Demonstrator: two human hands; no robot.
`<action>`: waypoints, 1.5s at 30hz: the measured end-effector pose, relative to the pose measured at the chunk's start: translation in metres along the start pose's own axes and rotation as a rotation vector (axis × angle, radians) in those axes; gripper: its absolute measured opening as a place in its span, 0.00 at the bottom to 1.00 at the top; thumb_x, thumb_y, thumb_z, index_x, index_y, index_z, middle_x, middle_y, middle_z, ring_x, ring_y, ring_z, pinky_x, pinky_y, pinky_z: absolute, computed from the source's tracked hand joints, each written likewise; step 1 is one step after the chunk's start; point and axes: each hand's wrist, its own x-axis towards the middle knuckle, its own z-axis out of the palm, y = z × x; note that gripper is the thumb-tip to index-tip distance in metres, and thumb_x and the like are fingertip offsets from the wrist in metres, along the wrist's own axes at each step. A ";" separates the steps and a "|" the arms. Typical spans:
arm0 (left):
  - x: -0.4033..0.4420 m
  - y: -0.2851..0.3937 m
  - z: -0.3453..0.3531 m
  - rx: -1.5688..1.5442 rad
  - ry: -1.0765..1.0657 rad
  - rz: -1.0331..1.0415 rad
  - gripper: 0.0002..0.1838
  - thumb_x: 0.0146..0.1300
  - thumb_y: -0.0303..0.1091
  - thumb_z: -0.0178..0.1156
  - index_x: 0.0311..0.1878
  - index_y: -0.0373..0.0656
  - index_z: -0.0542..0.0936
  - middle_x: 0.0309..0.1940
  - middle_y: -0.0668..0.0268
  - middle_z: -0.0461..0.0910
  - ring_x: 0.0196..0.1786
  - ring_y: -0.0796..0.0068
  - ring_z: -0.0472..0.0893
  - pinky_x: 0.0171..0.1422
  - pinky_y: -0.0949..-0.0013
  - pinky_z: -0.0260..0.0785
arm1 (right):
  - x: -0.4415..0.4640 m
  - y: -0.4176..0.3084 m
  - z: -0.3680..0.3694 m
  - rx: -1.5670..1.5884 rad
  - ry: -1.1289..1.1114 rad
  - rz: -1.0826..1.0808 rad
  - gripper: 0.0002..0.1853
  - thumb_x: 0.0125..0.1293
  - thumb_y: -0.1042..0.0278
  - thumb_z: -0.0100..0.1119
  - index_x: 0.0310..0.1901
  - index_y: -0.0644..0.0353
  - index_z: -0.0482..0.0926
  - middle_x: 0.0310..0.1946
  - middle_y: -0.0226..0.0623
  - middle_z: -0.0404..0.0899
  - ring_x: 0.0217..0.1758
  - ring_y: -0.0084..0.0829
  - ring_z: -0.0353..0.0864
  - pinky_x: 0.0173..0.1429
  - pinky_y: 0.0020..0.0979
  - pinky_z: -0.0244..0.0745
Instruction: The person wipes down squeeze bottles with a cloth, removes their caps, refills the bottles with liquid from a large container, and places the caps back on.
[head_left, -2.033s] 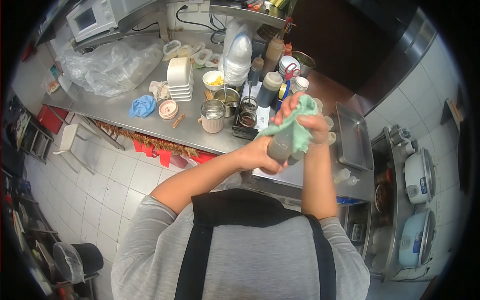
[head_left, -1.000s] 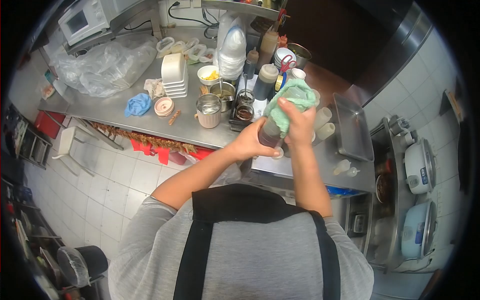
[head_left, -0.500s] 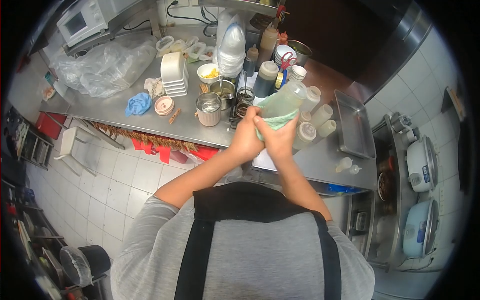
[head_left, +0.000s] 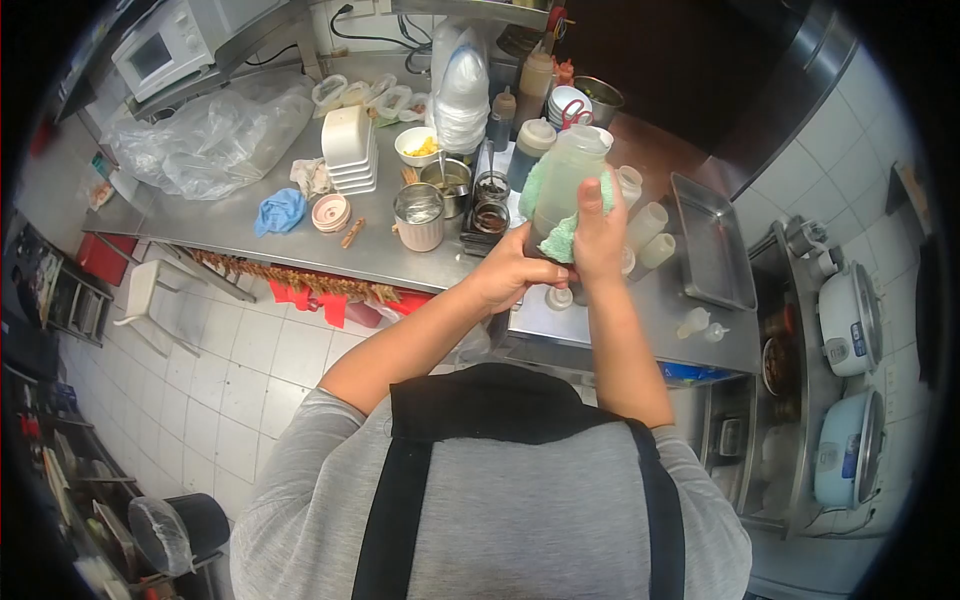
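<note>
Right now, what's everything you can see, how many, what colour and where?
Large bottle: one, cloudy, between hands
Green cloth: one, green, against bottle
Smaller bottles: several, pale, right of it
Tray: one, silver, counter's right
Scissors: one, red handles, behind bottle
Square containers: one stack, white, middle
Blue cloth: one, blue, counter's left
Big bag: one, clear, counter's far left
Microwave: one, white, top left
Cookers: two, pale, right shelf
The rest is too crowded to list.
Left hand: one, bare, bottle's base
Right hand: one, bare, on cloth

A professional-looking kitchen was indicated by the stainless-steel counter [head_left: 372,262], rice cookers [head_left: 845,328], microwave oven [head_left: 165,48] and stacked white dishes [head_left: 345,138]
</note>
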 end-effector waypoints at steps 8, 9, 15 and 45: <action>0.006 -0.007 0.008 0.561 0.441 0.206 0.23 0.54 0.26 0.66 0.54 0.37 0.72 0.43 0.62 0.80 0.44 0.70 0.81 0.49 0.67 0.74 | -0.018 -0.019 -0.014 0.727 0.054 0.059 0.28 0.76 0.50 0.39 0.66 0.65 0.64 0.64 0.48 0.67 0.70 0.34 0.62 0.73 0.38 0.52; 0.008 -0.011 0.006 0.703 0.513 0.250 0.24 0.55 0.27 0.66 0.55 0.36 0.71 0.44 0.62 0.80 0.44 0.70 0.81 0.51 0.67 0.73 | -0.022 -0.020 -0.009 0.415 0.025 -0.053 0.29 0.73 0.52 0.42 0.68 0.64 0.62 0.66 0.49 0.61 0.72 0.38 0.57 0.74 0.40 0.50; 0.003 -0.025 0.010 0.895 0.464 0.478 0.29 0.54 0.33 0.65 0.59 0.36 0.69 0.43 0.53 0.81 0.45 0.61 0.82 0.51 0.63 0.73 | -0.022 -0.018 0.020 -0.808 -0.011 -0.475 0.46 0.57 0.67 0.64 0.73 0.62 0.48 0.75 0.56 0.39 0.78 0.50 0.38 0.76 0.44 0.44; -0.003 0.008 0.047 0.908 -0.161 0.212 0.42 0.38 0.34 0.77 0.60 0.45 0.67 0.58 0.62 0.68 0.60 0.70 0.70 0.61 0.67 0.67 | -0.127 0.000 -0.099 -0.067 -0.356 0.601 0.35 0.41 0.73 0.72 0.56 0.63 0.72 0.49 0.36 0.78 0.51 0.30 0.78 0.58 0.34 0.73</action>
